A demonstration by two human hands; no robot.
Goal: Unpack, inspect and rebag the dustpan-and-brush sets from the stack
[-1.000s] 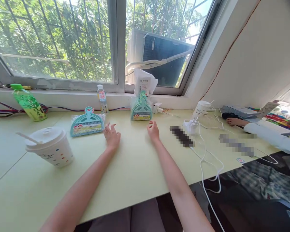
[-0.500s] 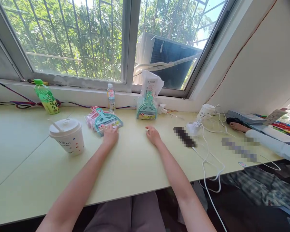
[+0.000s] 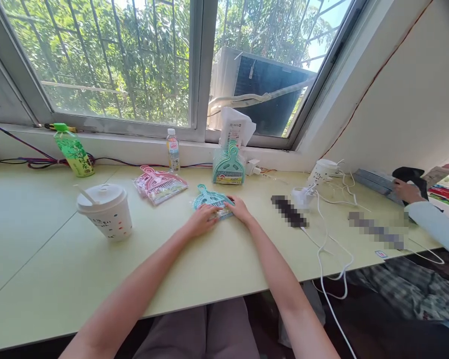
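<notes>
A teal mini dustpan and brush set in clear wrapping lies on the table in front of me, its handle pointing up and left. My left hand grips its near edge, the fingers reaching over the brush side. At its right end my right hand is closed on the edge, with the fingertips partly hidden. To the left is a small pile of pink dustpan sets, wrapped too. A packed row of teal dustpan sets stands upright in plastic against the window sill.
A lidded paper cup with a straw stands left of my forearm. Two bottles, one green and one small clear, stand near the sill. At right lie white cables, a second cup and a co-worker's arm.
My left hand has brought the teal set rightward off the pink pile, and my right hand now grips it too. The co-worker's hand has lifted a dark item.
</notes>
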